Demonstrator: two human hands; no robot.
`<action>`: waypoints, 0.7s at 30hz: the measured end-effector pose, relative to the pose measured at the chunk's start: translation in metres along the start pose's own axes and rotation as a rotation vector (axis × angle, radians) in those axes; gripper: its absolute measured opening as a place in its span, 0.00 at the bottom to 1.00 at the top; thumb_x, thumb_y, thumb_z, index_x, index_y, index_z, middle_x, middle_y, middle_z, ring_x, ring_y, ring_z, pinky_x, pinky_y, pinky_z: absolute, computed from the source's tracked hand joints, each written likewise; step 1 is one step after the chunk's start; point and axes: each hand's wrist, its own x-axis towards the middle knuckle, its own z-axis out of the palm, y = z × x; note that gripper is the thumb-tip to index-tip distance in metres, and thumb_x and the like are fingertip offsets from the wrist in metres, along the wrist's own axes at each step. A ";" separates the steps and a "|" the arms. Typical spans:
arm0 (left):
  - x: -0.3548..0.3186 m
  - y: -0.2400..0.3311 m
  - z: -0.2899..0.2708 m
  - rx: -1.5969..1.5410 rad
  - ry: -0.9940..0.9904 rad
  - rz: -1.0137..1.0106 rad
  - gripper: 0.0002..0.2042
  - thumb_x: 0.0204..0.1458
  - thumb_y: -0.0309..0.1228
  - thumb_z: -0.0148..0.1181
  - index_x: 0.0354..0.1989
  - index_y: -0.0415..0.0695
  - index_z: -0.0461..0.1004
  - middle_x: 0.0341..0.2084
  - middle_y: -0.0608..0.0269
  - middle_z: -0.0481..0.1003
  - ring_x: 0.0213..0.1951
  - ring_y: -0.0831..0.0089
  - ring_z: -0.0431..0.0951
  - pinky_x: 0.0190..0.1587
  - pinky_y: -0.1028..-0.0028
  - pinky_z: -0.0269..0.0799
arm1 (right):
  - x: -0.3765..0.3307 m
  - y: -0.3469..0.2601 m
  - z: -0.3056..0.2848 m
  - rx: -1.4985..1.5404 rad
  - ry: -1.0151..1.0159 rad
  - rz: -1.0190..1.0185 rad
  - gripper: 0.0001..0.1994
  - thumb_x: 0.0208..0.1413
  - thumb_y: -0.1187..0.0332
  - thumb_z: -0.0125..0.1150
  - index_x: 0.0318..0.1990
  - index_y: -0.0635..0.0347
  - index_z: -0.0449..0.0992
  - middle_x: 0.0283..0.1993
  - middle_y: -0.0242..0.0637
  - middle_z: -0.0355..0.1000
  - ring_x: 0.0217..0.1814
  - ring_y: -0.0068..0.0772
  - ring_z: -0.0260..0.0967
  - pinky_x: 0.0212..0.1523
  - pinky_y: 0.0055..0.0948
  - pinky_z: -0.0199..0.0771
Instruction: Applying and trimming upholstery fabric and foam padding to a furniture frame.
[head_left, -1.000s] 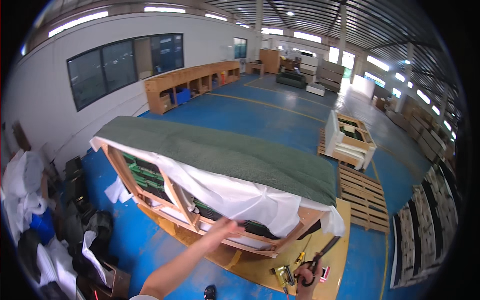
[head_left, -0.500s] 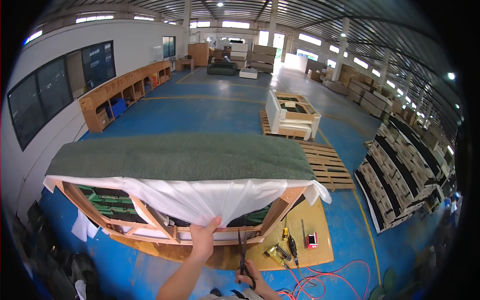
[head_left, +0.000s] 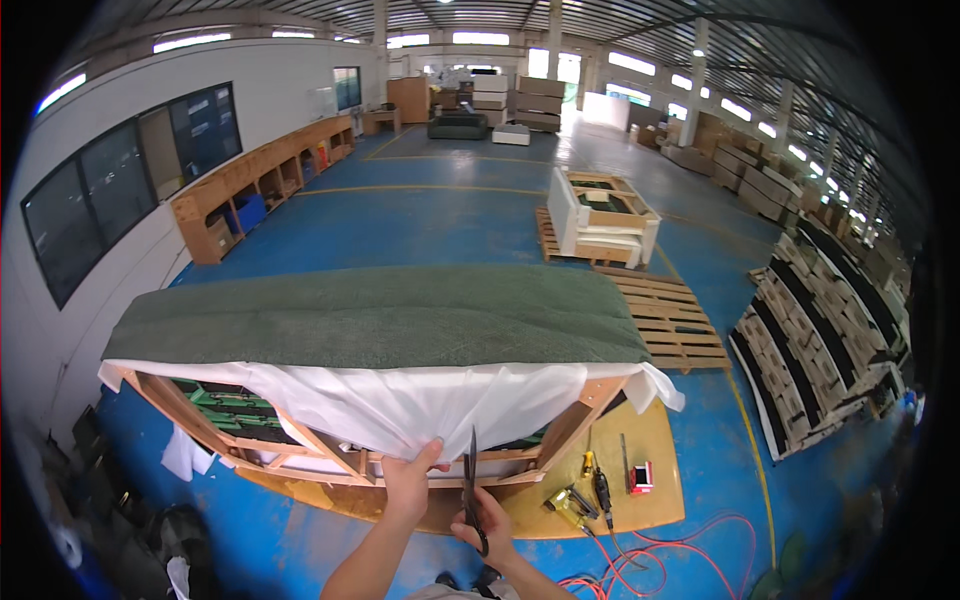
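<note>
A sofa-like piece with dark green upholstery (head_left: pixel 380 318) lies in front of me, its wooden frame (head_left: pixel 585 405) facing me. From the upholstery's near edge hangs thin white fabric (head_left: pixel 330 395), drawn down in creases over part of the opening. My left hand (head_left: pixel 408 482) pinches the lower edge of this fabric and pulls it taut, close to the frame's lower rail. Just right of it, my right hand (head_left: pixel 490 520) grips black scissors (head_left: pixel 469 490). Their blades point upward, away from me, beside the fabric edge. Green webbing (head_left: pixel 225 405) shows inside the frame.
The piece rests on a yellowish board (head_left: pixel 650 500). On the board's right lie yellow-handled tools (head_left: pixel 570 503) and a small red box (head_left: pixel 640 477). A red hose (head_left: pixel 690 545) loops across the blue floor. Beyond stand a wooden pallet (head_left: pixel 675 325) and stacked frames (head_left: pixel 815 350).
The scissors have come up and closer to my left hand and the fabric edge, and now point more steeply upward. My left hand keeps its pinch. The whole view has shifted slightly.
</note>
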 end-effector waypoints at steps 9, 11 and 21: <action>-0.005 -0.005 -0.006 0.016 0.029 -0.016 0.20 0.51 0.22 0.71 0.51 0.34 0.72 0.40 0.58 0.79 0.35 0.70 0.80 0.33 0.71 0.78 | -0.006 -0.013 -0.002 -0.239 -0.174 -0.088 0.45 0.50 0.75 0.72 0.73 0.58 0.51 0.37 0.33 0.69 0.41 0.25 0.68 0.48 0.28 0.71; -0.003 -0.008 -0.011 0.028 0.044 0.037 0.17 0.51 0.22 0.70 0.48 0.34 0.74 0.39 0.58 0.79 0.34 0.71 0.80 0.36 0.72 0.79 | -0.008 -0.015 0.005 -0.273 -0.158 -0.077 0.44 0.51 0.74 0.72 0.73 0.59 0.50 0.37 0.33 0.69 0.42 0.25 0.68 0.48 0.28 0.71; 0.004 0.002 -0.029 0.033 -0.169 -0.025 0.11 0.53 0.19 0.66 0.45 0.36 0.76 0.35 0.59 0.79 0.35 0.70 0.80 0.35 0.71 0.78 | -0.033 0.007 0.051 -0.321 0.102 -0.011 0.42 0.53 0.72 0.73 0.71 0.65 0.53 0.36 0.33 0.70 0.39 0.23 0.70 0.45 0.27 0.74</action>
